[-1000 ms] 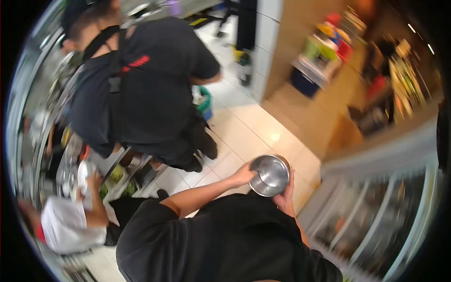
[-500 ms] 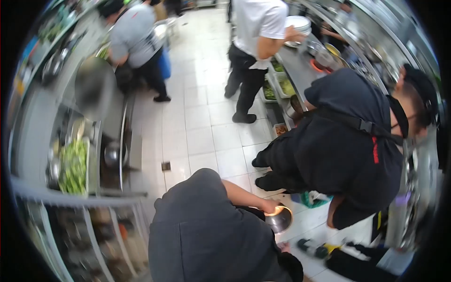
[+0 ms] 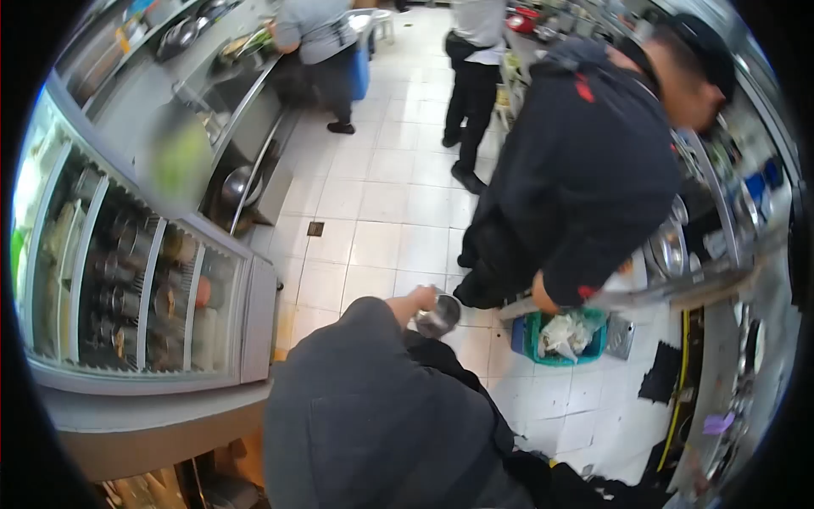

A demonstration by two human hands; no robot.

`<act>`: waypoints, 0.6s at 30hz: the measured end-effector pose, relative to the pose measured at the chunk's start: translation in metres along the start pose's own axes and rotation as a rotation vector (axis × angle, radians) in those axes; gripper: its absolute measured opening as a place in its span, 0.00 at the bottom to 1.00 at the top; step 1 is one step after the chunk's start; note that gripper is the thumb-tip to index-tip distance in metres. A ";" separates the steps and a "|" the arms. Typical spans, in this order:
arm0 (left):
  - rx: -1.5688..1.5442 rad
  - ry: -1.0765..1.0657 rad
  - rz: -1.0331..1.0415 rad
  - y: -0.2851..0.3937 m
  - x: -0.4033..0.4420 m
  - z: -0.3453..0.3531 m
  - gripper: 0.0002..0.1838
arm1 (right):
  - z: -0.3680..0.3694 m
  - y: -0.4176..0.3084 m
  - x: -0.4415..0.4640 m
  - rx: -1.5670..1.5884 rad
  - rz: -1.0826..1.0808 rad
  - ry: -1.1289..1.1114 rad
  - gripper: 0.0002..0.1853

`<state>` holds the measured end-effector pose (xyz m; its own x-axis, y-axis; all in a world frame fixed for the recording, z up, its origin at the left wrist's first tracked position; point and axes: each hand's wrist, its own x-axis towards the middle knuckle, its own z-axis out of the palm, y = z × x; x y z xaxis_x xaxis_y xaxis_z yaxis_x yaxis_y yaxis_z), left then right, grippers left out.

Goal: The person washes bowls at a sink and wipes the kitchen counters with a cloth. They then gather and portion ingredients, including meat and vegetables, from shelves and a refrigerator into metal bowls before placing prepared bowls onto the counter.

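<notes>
My left arm reaches out from the dark grey sleeve, and my left hand [image 3: 417,299] is closed on the rim of a shiny metal bowl [image 3: 439,316]. The bowl is held tilted above the white floor tiles; its inside is hard to make out. Nearest to it on the right are the dark trousers of a co-worker [image 3: 572,161]. My right hand is out of sight beyond my body.
A glass-sided display fridge [image 3: 254,318] with metal containers stands at left. A green basket [image 3: 532,339] lined with plastic sits on the floor by the co-worker's hand. Two more people [image 3: 315,34] [image 3: 477,59] stand along the counters farther off. A floor drain [image 3: 315,228] lies in the aisle.
The view has swung, bringing the fridge and green basket into full sight. My left hand and the bowl appear farther left and higher. My right hand has gone from view.
</notes>
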<state>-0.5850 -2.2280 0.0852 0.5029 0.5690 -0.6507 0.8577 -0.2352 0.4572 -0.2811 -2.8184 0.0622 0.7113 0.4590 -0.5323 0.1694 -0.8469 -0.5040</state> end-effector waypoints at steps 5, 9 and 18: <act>0.622 0.095 0.061 -0.045 -0.016 0.089 0.18 | -0.045 0.049 0.003 0.102 0.034 0.085 0.18; 0.855 -0.167 -0.069 0.041 0.000 0.114 0.20 | -0.031 0.120 0.024 0.598 0.359 0.238 0.14; 1.423 -0.369 -0.054 0.265 0.134 0.192 0.24 | -0.048 0.062 0.003 0.851 0.662 0.470 0.15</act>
<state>-0.2697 -2.3654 0.0025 0.2783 0.4246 -0.8616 0.1464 -0.9052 -0.3989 -0.2357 -2.8821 0.0618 0.7017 -0.2977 -0.6473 -0.7111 -0.3495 -0.6101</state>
